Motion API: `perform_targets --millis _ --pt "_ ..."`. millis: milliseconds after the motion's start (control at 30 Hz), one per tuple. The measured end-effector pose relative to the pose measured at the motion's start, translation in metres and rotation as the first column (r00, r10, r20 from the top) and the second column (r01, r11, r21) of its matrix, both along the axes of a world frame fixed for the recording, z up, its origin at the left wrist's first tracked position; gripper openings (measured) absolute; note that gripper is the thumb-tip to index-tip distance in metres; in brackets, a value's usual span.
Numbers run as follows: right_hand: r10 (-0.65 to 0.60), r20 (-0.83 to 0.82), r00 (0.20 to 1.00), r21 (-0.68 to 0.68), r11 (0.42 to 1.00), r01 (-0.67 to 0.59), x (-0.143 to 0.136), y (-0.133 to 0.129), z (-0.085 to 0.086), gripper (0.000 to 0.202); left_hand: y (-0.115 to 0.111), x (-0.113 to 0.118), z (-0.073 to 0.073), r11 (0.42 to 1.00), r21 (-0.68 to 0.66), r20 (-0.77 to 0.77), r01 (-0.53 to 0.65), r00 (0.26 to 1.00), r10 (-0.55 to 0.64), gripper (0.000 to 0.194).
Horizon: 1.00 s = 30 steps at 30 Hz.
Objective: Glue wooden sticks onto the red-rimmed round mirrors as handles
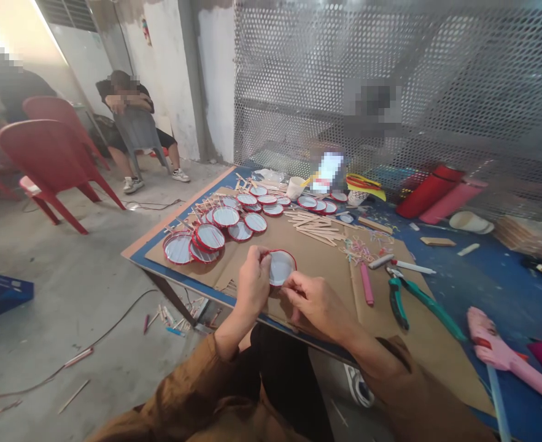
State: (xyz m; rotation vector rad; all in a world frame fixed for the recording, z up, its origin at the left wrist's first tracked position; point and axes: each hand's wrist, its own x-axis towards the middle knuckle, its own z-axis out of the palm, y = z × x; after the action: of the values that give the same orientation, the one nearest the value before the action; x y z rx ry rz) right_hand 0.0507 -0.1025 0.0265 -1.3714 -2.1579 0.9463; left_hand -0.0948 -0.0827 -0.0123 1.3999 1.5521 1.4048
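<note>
left hand (253,281) and right hand (314,301) holding red-rimmed disc (280,267), over cardboard sheet (317,258)

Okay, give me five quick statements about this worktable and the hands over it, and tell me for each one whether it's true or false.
1. Both hands hold one red-rimmed disc at the near edge of the cardboard sheet. True: the left hand and right hand grip it from either side.
2. The green-handled pliers lie left of the hands. False: they lie to the right.
3. More finished discs are laid out farther back on the left of the table. True.
4. The chairs on the left are blue. False: they are red.
5. A pink glue gun lies at the table's far right. True.
</note>
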Motion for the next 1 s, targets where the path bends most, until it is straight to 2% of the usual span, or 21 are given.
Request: perform_targets --millis 67,133,233,333,433,567,700,867,1000 --pt "-0.076 -0.063 0.995 -0.02 0.997 0.075 0.002 0.003 -0.002 0.013 0.0 -0.001 -0.001 1.0 0.021 0.015 0.005 1.0 -0.006 0.007" --pt "-0.209 -0.131 0.969 -0.057 0.977 0.203 0.005 0.008 -0.005 0.014 0.0 -0.001 -0.001 0.999 0.042 0.032 0.0 0.999 -0.001 0.007" --pt "-0.329 -0.145 0.933 -0.111 0.943 0.315 0.008 0.016 -0.01 0.017 0.001 -0.003 -0.002 0.999 0.044 0.057 -0.022 0.998 0.02 0.007" --pt "-0.293 -0.169 0.941 -0.117 0.954 0.276 0.008 0.021 -0.012 0.02 0.003 -0.004 -0.004 0.998 0.052 0.079 -0.019 0.997 0.015 0.009" --pt "-0.258 -0.28 0.925 -0.087 0.966 0.243 0.005 0.022 -0.01 0.03 0.004 -0.004 -0.007 0.998 0.053 0.081 0.034 0.996 -0.038 0.011" --pt "-0.178 -0.307 0.935 -0.063 0.984 0.167 0.004 0.022 -0.009 0.031 0.003 -0.005 -0.005 0.983 0.029 0.064 0.183 0.981 -0.184 0.014" --pt "-0.221 -0.327 0.919 -0.07 0.975 0.21 0.007 0.026 -0.014 0.025 -0.001 -0.006 0.002 0.937 0.035 0.154 0.347 0.925 -0.348 0.024" --pt "-0.284 -0.399 0.872 -0.119 0.959 0.258 0.01 0.03 -0.016 0.023 0.0 -0.006 0.003 0.932 0.015 0.205 0.361 0.912 -0.357 0.04" --pt "-0.267 -0.39 0.881 -0.172 0.961 0.216 0.007 0.027 -0.013 0.021 0.003 -0.006 -0.003 0.937 0.034 0.138 0.348 0.927 -0.349 0.038"
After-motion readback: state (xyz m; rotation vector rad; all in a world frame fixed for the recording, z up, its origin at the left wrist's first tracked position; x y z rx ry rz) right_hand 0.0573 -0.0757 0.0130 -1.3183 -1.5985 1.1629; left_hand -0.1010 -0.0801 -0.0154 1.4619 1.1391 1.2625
